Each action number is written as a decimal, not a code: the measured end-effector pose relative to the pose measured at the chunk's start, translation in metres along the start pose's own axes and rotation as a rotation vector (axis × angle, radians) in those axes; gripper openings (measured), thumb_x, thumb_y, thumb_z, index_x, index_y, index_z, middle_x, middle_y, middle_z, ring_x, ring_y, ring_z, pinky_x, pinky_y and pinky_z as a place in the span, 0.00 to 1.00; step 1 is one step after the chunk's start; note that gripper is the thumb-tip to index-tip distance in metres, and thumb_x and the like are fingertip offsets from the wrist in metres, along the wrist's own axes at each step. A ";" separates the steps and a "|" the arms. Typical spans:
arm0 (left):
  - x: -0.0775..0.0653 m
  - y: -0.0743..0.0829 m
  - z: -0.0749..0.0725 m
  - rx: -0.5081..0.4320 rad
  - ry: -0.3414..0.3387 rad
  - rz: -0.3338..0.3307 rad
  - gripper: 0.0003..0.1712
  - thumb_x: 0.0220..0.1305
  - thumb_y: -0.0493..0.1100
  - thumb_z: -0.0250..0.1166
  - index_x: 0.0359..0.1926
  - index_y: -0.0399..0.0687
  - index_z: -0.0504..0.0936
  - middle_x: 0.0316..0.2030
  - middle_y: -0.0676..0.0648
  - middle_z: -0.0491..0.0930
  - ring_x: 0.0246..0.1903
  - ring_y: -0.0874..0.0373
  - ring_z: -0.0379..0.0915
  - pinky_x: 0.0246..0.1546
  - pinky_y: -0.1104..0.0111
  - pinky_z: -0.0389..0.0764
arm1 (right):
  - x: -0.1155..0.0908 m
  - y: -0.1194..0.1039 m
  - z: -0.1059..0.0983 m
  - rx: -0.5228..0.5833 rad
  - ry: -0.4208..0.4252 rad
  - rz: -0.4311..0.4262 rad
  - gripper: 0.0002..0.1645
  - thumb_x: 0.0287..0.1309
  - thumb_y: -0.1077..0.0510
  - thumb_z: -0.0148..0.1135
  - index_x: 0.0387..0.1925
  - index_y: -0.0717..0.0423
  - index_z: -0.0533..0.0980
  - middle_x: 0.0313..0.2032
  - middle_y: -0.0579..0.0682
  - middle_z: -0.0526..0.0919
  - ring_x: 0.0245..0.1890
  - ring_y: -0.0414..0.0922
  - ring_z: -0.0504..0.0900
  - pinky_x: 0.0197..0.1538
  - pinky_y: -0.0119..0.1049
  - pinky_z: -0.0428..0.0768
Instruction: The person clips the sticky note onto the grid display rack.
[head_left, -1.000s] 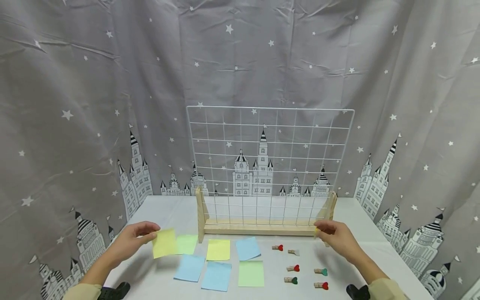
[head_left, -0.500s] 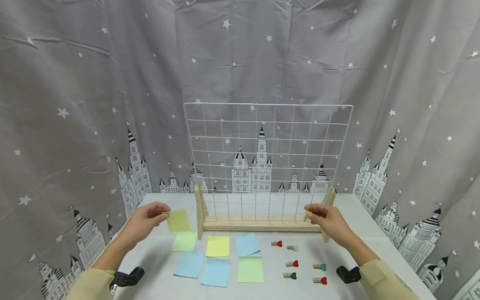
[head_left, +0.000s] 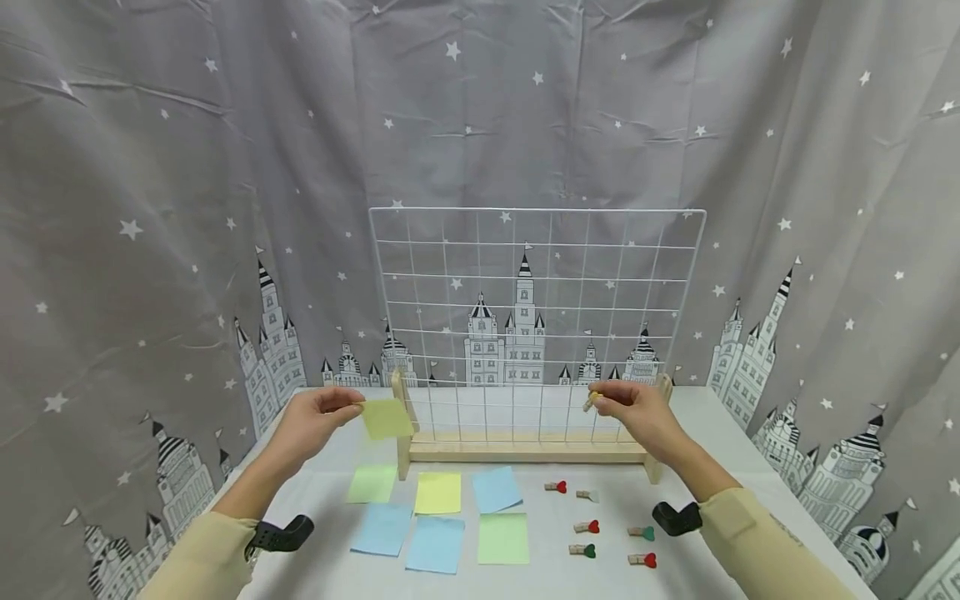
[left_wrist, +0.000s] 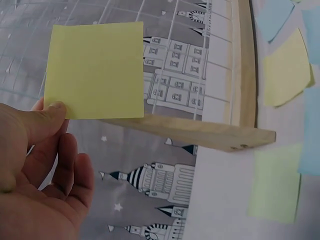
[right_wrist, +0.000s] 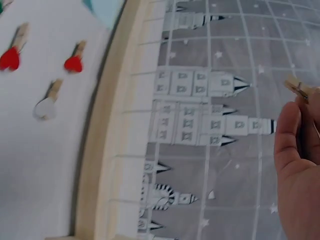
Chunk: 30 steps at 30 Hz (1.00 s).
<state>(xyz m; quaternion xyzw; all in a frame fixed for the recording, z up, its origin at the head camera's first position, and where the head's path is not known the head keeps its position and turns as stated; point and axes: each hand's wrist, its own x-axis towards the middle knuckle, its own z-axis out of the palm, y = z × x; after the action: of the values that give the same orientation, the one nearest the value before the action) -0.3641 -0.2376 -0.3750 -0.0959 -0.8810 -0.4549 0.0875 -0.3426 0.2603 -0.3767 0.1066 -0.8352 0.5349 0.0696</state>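
Between thumb and fingers, my left hand [head_left: 315, 421] pinches a yellow sticky note [left_wrist: 95, 72] by one corner, raised off the table near the left post of the rack. My right hand [head_left: 645, 415] pinches a small wooden clothespin [right_wrist: 296, 86] with a yellow part, held up before the right side of the grid. Both hands are apart from the white wire grid [head_left: 536, 283], which stands upright in a wooden base [head_left: 525, 452]. In the right wrist view, the fingers partly hide the clothespin.
On the white table [head_left: 330, 533] lie a yellow note [head_left: 438, 493], green notes [head_left: 503, 538] and several blue notes [head_left: 435, 544]. To their right are several heart clothespins, including a red one [head_left: 642, 560] and a dark green one [head_left: 582, 550]. A grey castle-print curtain [head_left: 150, 250] hangs behind.
My left hand has lifted the yellow note up and to the right, toward the rack. The right hand has risen and moved left with the clothespin.
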 end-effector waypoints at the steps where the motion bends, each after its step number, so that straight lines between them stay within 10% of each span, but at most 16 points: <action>1: 0.001 0.004 0.001 -0.005 0.001 0.004 0.14 0.64 0.51 0.62 0.47 0.51 0.80 0.45 0.47 0.82 0.48 0.51 0.76 0.50 0.55 0.78 | 0.001 -0.003 0.001 0.008 0.000 -0.006 0.20 0.58 0.49 0.63 0.52 0.47 0.78 0.49 0.49 0.82 0.47 0.46 0.82 0.52 0.40 0.79; 30: 0.045 0.090 0.009 -0.069 0.012 0.176 0.15 0.61 0.55 0.64 0.45 0.55 0.80 0.44 0.51 0.82 0.45 0.55 0.76 0.48 0.59 0.77 | 0.043 -0.093 0.026 0.135 0.056 -0.109 0.19 0.54 0.52 0.68 0.46 0.55 0.82 0.43 0.51 0.86 0.44 0.47 0.84 0.48 0.35 0.80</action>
<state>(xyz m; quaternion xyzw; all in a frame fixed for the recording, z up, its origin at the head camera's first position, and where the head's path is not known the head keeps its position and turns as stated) -0.3854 -0.1749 -0.2991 -0.1732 -0.8524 -0.4762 0.1291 -0.3608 0.1948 -0.2961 0.1412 -0.7879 0.5882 0.1148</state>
